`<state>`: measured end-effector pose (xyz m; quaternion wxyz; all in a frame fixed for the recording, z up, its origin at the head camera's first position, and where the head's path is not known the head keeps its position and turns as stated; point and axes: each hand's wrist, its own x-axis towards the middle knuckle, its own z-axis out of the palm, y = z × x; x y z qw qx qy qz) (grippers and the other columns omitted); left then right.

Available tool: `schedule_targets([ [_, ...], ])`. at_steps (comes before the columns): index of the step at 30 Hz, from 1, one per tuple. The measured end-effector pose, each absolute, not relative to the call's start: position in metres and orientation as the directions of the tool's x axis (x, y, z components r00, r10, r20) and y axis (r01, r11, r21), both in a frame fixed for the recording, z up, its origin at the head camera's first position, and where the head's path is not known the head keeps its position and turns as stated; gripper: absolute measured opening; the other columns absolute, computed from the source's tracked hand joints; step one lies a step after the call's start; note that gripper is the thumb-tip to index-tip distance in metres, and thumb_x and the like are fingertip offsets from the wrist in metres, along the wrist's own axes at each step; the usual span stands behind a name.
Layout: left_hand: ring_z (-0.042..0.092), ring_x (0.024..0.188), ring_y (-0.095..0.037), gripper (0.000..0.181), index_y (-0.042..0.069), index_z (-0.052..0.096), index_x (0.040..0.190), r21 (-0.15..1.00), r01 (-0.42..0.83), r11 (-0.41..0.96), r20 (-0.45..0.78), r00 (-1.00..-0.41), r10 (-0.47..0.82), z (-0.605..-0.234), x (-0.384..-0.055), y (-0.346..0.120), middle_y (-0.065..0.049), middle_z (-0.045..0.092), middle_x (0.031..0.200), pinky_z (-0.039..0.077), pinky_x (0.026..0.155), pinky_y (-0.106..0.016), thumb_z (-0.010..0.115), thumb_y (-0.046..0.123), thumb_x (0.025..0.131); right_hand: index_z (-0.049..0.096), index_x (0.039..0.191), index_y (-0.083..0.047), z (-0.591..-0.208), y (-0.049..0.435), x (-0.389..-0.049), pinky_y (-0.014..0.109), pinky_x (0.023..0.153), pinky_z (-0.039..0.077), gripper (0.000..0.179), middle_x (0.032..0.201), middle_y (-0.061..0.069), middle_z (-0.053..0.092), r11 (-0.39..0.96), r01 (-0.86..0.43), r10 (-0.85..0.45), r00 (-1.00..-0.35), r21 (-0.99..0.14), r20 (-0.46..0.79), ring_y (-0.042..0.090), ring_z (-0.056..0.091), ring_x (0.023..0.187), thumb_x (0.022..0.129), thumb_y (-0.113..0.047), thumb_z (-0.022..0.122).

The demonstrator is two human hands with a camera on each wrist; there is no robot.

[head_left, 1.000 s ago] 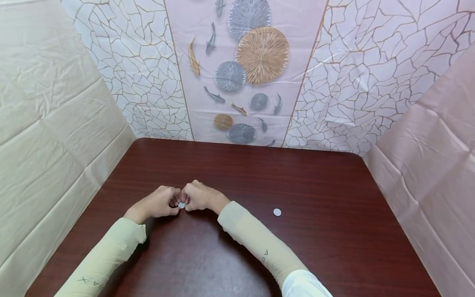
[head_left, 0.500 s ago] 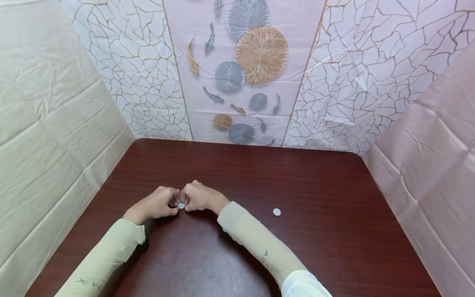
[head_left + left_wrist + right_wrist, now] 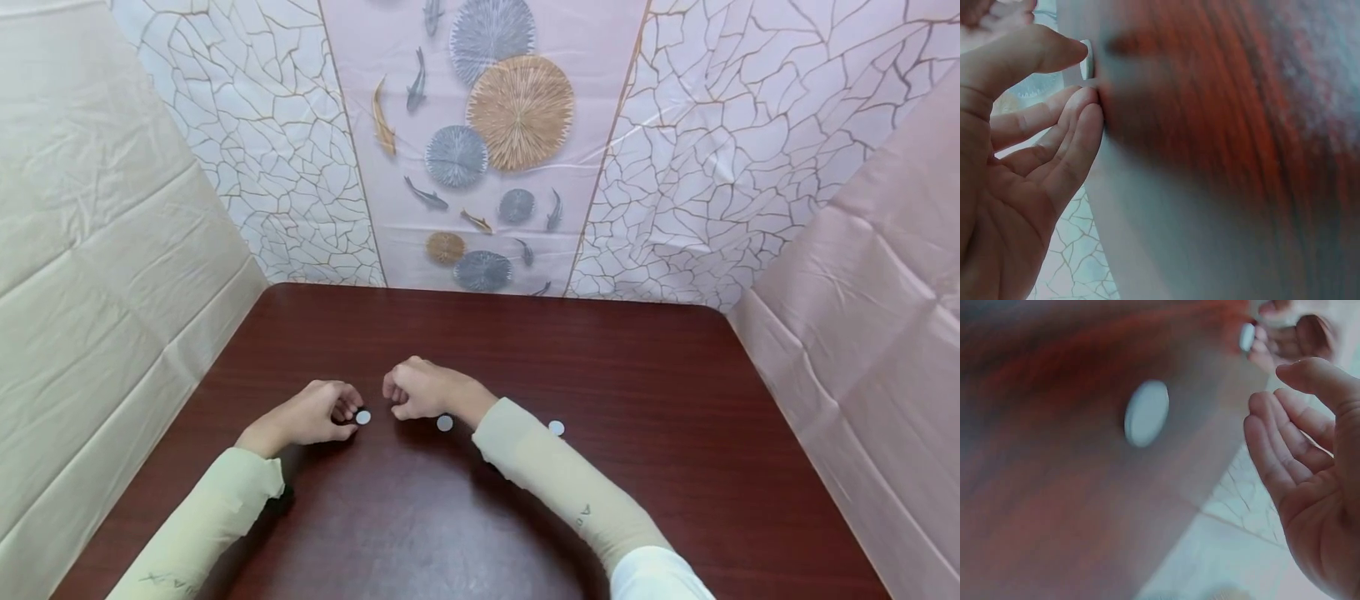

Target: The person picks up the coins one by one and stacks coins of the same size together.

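Observation:
Three small white round discs lie in a loose row on the dark red-brown table. My left hand [image 3: 313, 413] rests around the left disc [image 3: 363, 417], fingers loosely bent and thumb apart from them. In the left wrist view the thumb tip overlaps this disc [image 3: 1088, 59]; whether they touch I cannot tell. To the right, my right hand [image 3: 423, 389] hovers with bent fingers and holds nothing. Just below its wrist lies the middle disc [image 3: 445, 423], large in the right wrist view as a white oval disc [image 3: 1146, 414]. Beyond the right forearm sits the right disc [image 3: 556, 427], partly covered by the sleeve.
The wooden table [image 3: 645, 375] has rounded far corners. A patterned cloth backdrop [image 3: 480, 192] with fish and round motifs hangs behind it. Plain fabric walls [image 3: 112, 250] stand along both sides.
My right hand has let go at the left disc and moved right, away from the left hand. The middle disc, hidden before, now shows under the right wrist. My left hand has barely moved.

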<state>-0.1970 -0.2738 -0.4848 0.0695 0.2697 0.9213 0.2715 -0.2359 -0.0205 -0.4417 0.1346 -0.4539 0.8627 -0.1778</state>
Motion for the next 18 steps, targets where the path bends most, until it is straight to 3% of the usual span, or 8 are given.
schedule_targets([
  [5, 0.069, 0.087, -0.010, 0.029, 0.002, 0.070, 0.112, 0.526, 0.493, 0.693, 0.060, -0.834, 0.548, -0.482, -0.192, -0.281, -0.005, 0.072, 0.102, 0.060, 0.077, -0.026, 0.081, 0.010, 0.086, 0.070, 0.128, -0.001, -0.417, 0.021, -0.233, 0.031, 0.101, 0.056, 0.035, 0.125, 0.010, 0.074, 0.535, -0.760, -0.825, -0.563, -0.369, -0.037, 0.021, 0.072, 0.114, 0.098, -0.018, 0.070],
  [8, 0.068, 0.093, -0.015, 0.036, 0.001, 0.068, 0.120, 0.488, 0.519, 0.702, 0.103, -0.832, 0.544, -0.478, -0.188, -0.286, -0.008, 0.071, 0.111, 0.060, 0.079, -0.031, 0.080, 0.013, 0.089, 0.066, 0.138, -0.003, -0.406, 0.050, -0.231, 0.038, 0.113, 0.050, 0.042, 0.139, 0.011, 0.069, 0.587, -0.737, -0.790, -0.612, -0.334, -0.040, 0.025, 0.065, 0.131, 0.101, -0.023, 0.067],
  [12, 0.068, 0.110, -0.026, 0.051, 0.001, 0.062, 0.135, 0.403, 0.512, 0.759, 0.142, -0.854, 0.501, -0.470, -0.180, -0.294, -0.012, 0.068, 0.126, 0.058, 0.093, -0.045, 0.080, 0.021, 0.092, 0.057, 0.149, -0.003, -0.398, 0.086, -0.229, 0.043, 0.123, 0.041, 0.052, 0.154, 0.013, 0.059, 0.657, -0.697, -0.733, -0.680, -0.287, -0.026, 0.028, 0.054, 0.147, 0.104, -0.029, 0.062],
  [18, 0.043, 0.145, -0.043, 0.078, 0.005, 0.042, 0.159, 0.317, 0.413, 0.854, 0.126, -0.911, 0.394, -0.457, -0.168, -0.305, -0.021, 0.046, 0.158, 0.042, 0.114, -0.065, 0.075, 0.039, 0.097, 0.042, 0.160, -0.002, -0.394, 0.136, -0.226, 0.051, 0.127, 0.034, 0.066, 0.167, 0.019, 0.041, 0.743, -0.637, -0.645, -0.763, -0.206, 0.038, 0.033, 0.038, 0.158, 0.107, -0.038, 0.058],
])
